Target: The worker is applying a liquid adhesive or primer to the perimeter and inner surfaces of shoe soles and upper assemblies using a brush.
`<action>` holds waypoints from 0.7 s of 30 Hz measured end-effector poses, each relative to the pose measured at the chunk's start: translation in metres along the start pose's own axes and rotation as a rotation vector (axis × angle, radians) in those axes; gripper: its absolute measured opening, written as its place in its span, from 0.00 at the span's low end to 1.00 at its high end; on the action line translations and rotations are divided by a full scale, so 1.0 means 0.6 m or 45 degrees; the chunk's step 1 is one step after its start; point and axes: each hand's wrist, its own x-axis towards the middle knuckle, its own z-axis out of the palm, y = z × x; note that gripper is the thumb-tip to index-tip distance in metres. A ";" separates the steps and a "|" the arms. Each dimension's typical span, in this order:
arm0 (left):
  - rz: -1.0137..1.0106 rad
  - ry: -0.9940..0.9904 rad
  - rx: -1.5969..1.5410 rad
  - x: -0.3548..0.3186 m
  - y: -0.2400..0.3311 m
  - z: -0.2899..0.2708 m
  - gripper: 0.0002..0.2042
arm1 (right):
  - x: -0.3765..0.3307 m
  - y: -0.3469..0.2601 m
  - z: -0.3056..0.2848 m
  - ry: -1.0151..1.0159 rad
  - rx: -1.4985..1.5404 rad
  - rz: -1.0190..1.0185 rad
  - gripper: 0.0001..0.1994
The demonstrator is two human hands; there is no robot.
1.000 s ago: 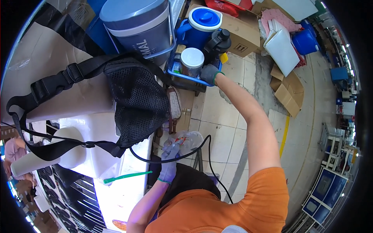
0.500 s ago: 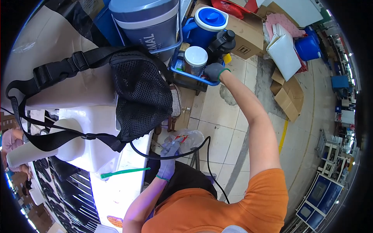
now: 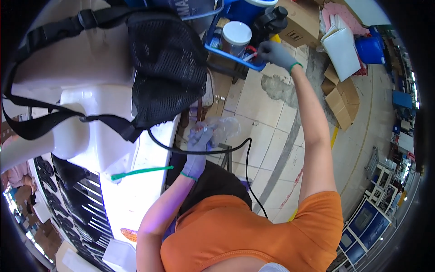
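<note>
Head view: the crowded blue tray (image 3: 233,58) looks like the main trouble spot; the right hand (image 3: 279,55) works at its near right corner, right by the lidded jar (image 3: 236,37) and the black bottle (image 3: 270,21), so a careless knuckle could tip either one. A loose pinch could also drop something small over the rim to the tiled floor (image 3: 247,104). The clear plastic bag (image 3: 227,128) is thin and hangs low, so a slack grip could let it slip or spill. The black cable (image 3: 181,151) crosses in front of the left hand (image 3: 198,143) and might snag if that arm lifts. Hands: both gloved, well apart. Right one has fingers bent and bunched near a white slim piece (image 3: 249,57) and a red item (image 3: 252,48) in the tray; can't say whether they pinch anything. Left one is closed around the gathered part of the bag, down beside the white tabletop (image 3: 136,204); its fingertips are partly lost in the plastic.
</note>
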 end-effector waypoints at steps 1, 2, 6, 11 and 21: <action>-0.016 0.018 0.001 0.002 -0.002 -0.001 0.09 | -0.016 -0.011 0.001 0.093 0.166 0.012 0.06; -0.013 -0.008 -0.024 0.006 -0.005 0.000 0.08 | -0.037 -0.024 0.004 0.085 0.177 0.021 0.06; -0.024 -0.005 -0.075 0.008 0.003 0.005 0.10 | -0.133 -0.101 0.057 0.049 1.051 0.015 0.06; -0.024 -0.105 -0.010 0.003 0.015 0.009 0.16 | -0.227 -0.174 0.208 -0.286 1.345 -0.014 0.08; 0.060 -0.099 -0.200 -0.004 0.040 0.019 0.18 | -0.217 -0.164 0.380 -0.071 0.419 -0.428 0.11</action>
